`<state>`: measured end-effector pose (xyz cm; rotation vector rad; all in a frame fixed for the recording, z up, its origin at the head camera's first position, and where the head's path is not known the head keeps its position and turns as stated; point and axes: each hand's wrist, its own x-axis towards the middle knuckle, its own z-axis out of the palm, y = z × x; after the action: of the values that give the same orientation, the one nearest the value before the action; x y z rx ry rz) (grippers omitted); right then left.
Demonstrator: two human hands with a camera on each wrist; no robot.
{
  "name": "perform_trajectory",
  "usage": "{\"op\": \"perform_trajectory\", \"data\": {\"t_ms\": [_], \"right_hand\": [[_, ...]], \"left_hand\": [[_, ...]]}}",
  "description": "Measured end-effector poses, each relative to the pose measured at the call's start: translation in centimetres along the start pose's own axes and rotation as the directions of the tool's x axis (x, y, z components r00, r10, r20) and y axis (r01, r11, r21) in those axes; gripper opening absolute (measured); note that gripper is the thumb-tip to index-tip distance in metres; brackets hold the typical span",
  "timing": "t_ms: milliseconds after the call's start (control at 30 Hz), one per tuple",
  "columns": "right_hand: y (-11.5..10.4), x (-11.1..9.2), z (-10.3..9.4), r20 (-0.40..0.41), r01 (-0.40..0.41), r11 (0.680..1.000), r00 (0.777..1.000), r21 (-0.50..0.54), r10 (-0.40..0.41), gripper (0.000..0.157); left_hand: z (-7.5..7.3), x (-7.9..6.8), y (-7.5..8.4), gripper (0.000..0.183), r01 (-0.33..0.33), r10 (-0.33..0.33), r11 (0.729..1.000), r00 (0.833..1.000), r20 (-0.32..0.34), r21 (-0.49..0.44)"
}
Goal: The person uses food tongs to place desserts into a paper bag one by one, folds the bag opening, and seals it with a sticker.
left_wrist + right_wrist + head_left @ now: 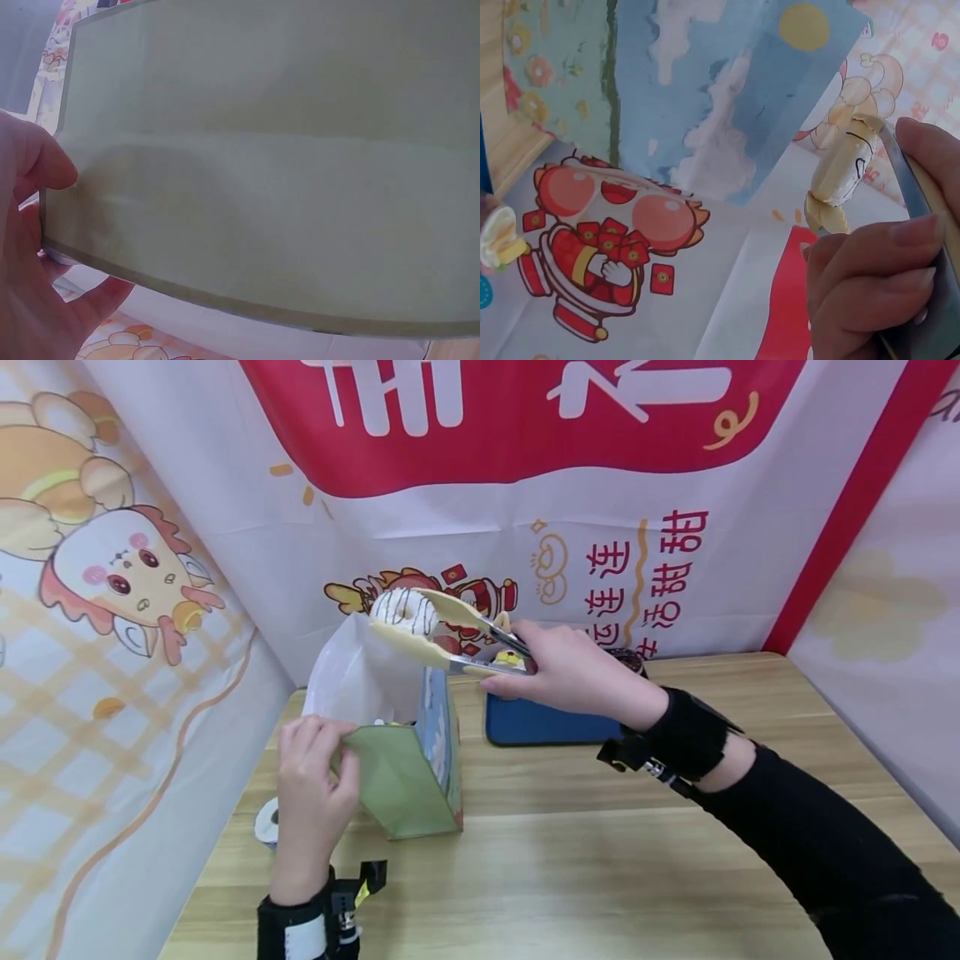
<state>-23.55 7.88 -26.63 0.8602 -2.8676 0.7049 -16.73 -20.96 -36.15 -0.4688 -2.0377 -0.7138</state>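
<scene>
In the head view my right hand holds metal tongs with pale yellow tips. Between those tips is a white-iced donut with thin dark stripes, raised above a standing paper bag. The bag is open at the top, green on the near side, with a blue picture on its right side. My left hand pinches the bag's upper rim, thumb on the near face. Close up in the left wrist view, the green bag wall fills most of the picture. Deep inside the bag, the contents are mostly hidden.
A blue tray lies right of the bag, partly behind my right hand. On it are a yellow-topped pastry and a dark item, half hidden. A white ring-shaped thing sits beside my left wrist. Printed cloth hangs behind the table.
</scene>
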Motion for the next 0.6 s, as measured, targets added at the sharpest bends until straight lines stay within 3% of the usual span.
{"op": "perform_trajectory", "data": {"t_ms": [267, 600], "right_hand": [[-0.9, 0.1, 0.2, 0.047, 0.043, 0.997, 0.998, -0.061, -0.040, 0.060], [-1.3, 0.6, 0.2, 0.073, 0.066, 0.995, 0.996, -0.076, -0.060, 0.064]], "left_hand": [[-0.1, 0.0, 0.2, 0.020, -0.013, 0.011, 1.000, 0.998, 0.069, 0.021], [-0.3, -0.3, 0.1, 0.021, -0.019, 0.018, 1.000, 0.999, 0.050, 0.014]]}}
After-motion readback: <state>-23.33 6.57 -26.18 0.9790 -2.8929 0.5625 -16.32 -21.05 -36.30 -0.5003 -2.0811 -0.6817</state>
